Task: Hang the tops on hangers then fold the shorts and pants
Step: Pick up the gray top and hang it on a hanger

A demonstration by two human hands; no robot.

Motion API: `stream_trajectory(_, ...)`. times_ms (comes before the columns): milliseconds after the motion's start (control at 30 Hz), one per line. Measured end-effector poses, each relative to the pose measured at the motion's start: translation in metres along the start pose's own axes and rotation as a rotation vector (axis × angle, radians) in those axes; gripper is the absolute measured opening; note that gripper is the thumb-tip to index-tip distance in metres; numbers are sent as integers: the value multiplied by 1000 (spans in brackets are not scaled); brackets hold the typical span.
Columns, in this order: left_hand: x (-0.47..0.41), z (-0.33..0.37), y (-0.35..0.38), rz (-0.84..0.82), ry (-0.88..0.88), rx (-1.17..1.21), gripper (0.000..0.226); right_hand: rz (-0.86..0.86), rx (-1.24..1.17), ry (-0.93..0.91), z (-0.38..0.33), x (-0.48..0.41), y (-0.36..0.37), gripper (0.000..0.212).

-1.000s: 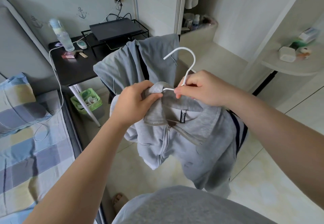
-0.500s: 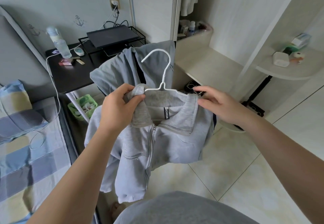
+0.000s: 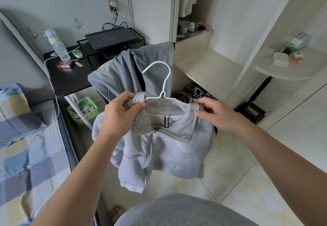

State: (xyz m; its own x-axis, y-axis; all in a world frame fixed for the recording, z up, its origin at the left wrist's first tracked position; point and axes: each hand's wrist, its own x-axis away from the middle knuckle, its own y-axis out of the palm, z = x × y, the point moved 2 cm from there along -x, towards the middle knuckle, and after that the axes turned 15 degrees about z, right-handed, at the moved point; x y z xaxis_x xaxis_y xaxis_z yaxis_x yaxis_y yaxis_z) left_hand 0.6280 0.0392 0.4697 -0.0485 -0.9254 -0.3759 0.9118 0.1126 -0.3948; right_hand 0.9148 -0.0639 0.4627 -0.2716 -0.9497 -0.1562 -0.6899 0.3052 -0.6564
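Grey fleece fills my grip: my left hand is curled tight round the left side of the collar of the zip top, while my right hand pinches the collar's right end between thumb and fingertips. The top hangs in mid-air on a white wire hanger, its hook standing up in front of a darker grey garment draped by the right edge of the black desk.

A light grey zip top hangs on a white wire hanger, collar open, hook pointing up. A darker grey garment is draped behind it.
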Motion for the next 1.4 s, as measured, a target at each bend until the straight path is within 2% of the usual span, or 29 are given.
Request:
stream_trajectory(133,-5,3,21,-69,15,-24,9,-84,45,16,10,22,-12,18)
stream_trajectory(267,-12,16,51,-130,66,-74,15,-68,-8,88,18,48,-25,5)
stream_trajectory(367,-15,26,81,-212,49,-103,23,32,-239,163,15,67,-37,9)
stream_trajectory(500,-7,37,116,-287,43,-127,36,152,-507,343,19,87,-53,27)
stream_trajectory(600,5,39,133,-343,50,-77,37,276,-602,454,26,95,-59,26)
stream_trajectory(767,26,45,152,-484,-13,41,29,445,-757,521,28,83,-59,20)
stream_trajectory(900,23,55,162,-598,-48,138,14,554,-808,562,22,54,-56,19)
stream_trajectory(1000,8,62,168,-680,-52,178,13,653,-816,588,20,19,-62,19)
stream_trajectory(1133,-22,72,185,-776,-44,213,19,776,-757,563,19,-42,-79,12)
stream_trajectory(1200,-42,81,195,-833,-18,248,28,800,-706,510,15,-77,-87,28)
stream_trajectory(1300,-80,96,209,-874,91,254,54,844,-655,410,2,-133,-97,45)
stream_trajectory(1400,-129,107,219,-872,152,268,47,899,-591,334,-11,-191,-108,40)
